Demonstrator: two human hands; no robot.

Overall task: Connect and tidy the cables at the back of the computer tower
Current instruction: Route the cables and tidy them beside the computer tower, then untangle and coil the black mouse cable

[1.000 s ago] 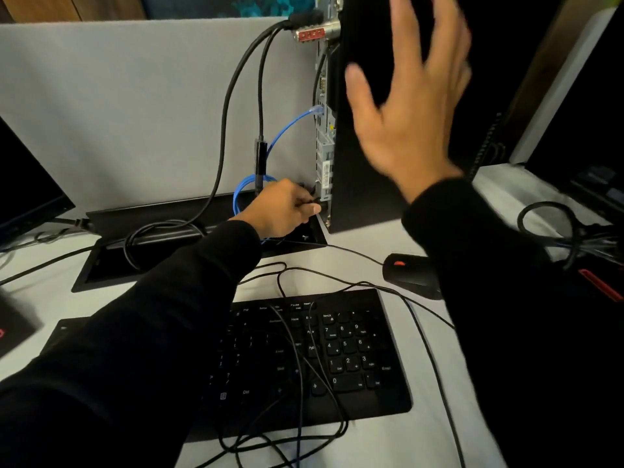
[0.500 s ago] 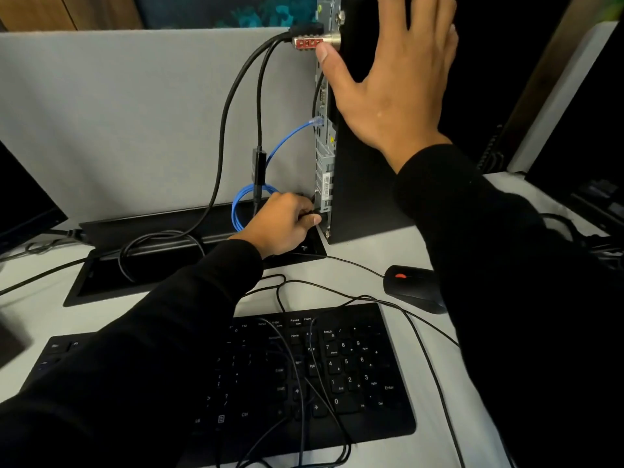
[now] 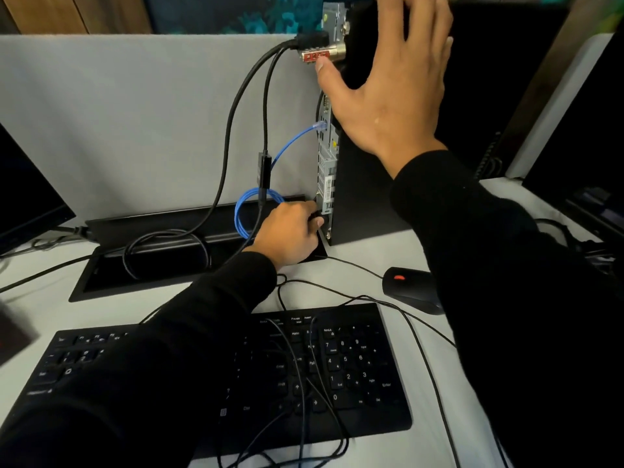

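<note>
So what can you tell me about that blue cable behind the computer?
The blue cable is thin and glossy, with a clear plastic plug seated in the rear panel of the computer tower. It slopes down leftward, then gathers into a small coil above the desk's black cable tray. The left hand sits beside the coil.

Long black sleeves (image 3: pixel 141 383), bare hands.

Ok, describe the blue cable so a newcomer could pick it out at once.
Start at the black computer tower standing on the desk against the grey partition. On its rear panel, about halfway up, a clear-tipped plug enters a port; the blue cable runs down from it into a loose coil. The neighbouring cables are black; this is the only blue one.
</note>
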